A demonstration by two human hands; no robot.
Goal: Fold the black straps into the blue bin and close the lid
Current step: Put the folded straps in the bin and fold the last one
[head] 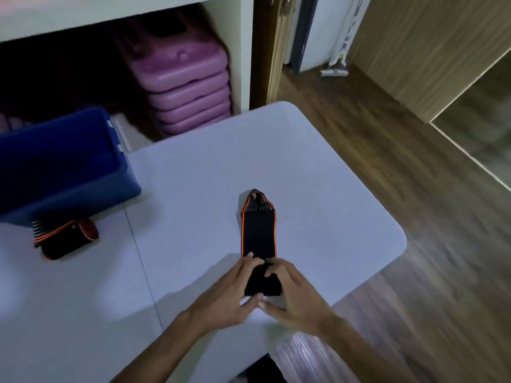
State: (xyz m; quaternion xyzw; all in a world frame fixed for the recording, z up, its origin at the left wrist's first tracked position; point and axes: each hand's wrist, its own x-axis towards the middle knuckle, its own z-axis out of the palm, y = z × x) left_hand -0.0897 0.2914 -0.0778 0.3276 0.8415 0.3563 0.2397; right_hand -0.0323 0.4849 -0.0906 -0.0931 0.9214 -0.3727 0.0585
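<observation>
A black strap with orange edges (258, 230) lies stretched away from me on the white table (193, 175). Its near end is rolled into a thick bundle. My left hand (235, 291) and my right hand (290, 294) both grip that rolled end, fingers on top and thumbs underneath. A second black and orange strap (66, 239) sits rolled up at the left, just in front of the blue bin (63, 167). The bin stands open at the table's far left; no lid shows on it.
A stack of purple plastic stools (188, 87) stands under a white shelf behind the table. Wooden floor (414, 217) lies to the right, past the table's rounded corner. A white mop head (334, 69) rests by a doorway at the back.
</observation>
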